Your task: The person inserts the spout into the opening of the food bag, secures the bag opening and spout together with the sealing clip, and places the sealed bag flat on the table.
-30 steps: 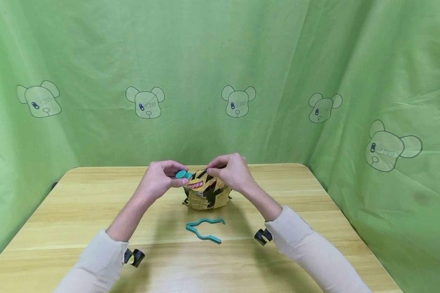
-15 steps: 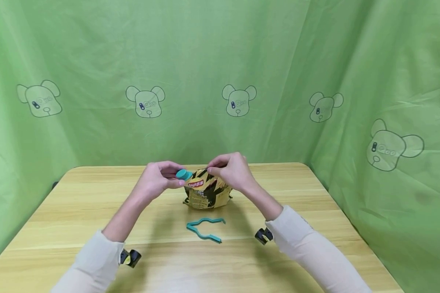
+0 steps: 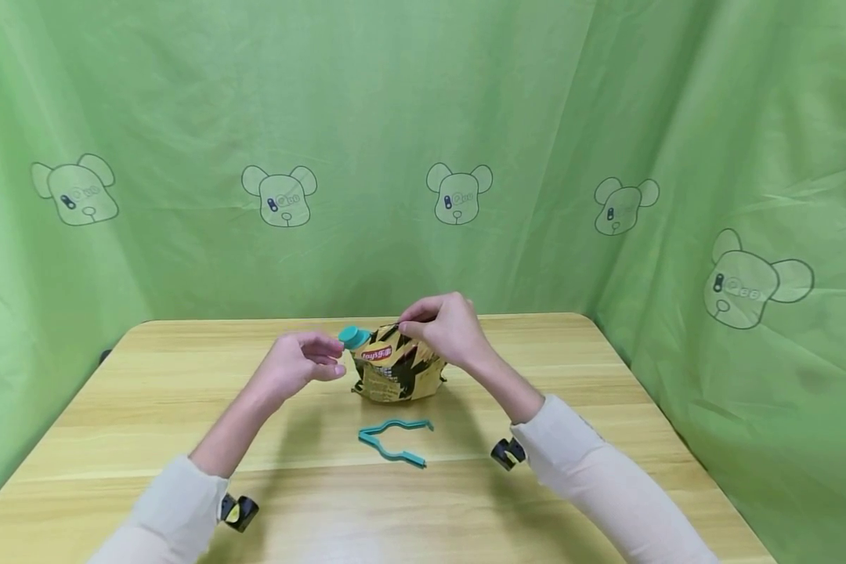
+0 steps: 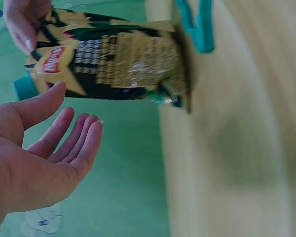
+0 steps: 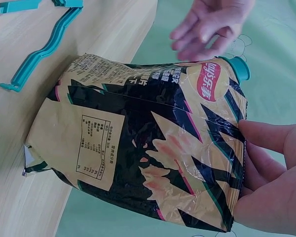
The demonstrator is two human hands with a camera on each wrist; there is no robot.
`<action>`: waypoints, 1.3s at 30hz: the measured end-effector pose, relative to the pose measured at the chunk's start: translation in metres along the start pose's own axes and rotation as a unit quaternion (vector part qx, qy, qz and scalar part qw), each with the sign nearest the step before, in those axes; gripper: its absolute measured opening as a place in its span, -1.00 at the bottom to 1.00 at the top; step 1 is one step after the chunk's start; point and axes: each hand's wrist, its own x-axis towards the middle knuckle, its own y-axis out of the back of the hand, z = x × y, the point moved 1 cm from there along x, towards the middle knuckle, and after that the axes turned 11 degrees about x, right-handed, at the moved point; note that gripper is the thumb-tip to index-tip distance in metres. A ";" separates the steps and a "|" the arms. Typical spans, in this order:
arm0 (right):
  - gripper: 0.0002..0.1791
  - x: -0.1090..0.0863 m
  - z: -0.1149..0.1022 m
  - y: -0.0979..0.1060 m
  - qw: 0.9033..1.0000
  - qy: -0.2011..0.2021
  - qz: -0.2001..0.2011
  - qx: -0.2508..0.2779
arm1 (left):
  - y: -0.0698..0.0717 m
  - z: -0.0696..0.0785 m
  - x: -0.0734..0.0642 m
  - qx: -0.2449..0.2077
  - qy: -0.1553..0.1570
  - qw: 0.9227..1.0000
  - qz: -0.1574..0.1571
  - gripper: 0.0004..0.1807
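A yellow and black potato chip bag (image 3: 398, 380) stands on the table with a teal capped spout (image 3: 353, 337) at its upper left corner. My right hand (image 3: 446, 329) pinches the bag's top edge between thumb and fingers, which the right wrist view shows at the bag's mouth (image 5: 238, 168). Just left of the spout, my left hand (image 3: 298, 364) holds nothing, its fingers relaxed and parted from the thumb. The left wrist view shows that palm (image 4: 39, 173) beside the bag (image 4: 113, 61). Nearer me lies a teal hinged bag clip (image 3: 410, 459), spread into a V.
The wooden table (image 3: 148, 407) has green curtain (image 3: 366, 117) behind and at both sides, printed with bear heads. A black wrist mount (image 3: 240, 513) hangs under the left cuff, another (image 3: 507, 453) under the right.
My left hand has let go of the teal spout and drawn back left and down. The spout stays on the bag's corner. My right hand keeps its pinch, almost still.
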 end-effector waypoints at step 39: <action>-0.90 -0.001 0.000 0.000 1.000 -0.001 -0.004 0.006 | -0.081 -0.044 -0.002 0.006 -0.011 0.990 -0.144 -0.53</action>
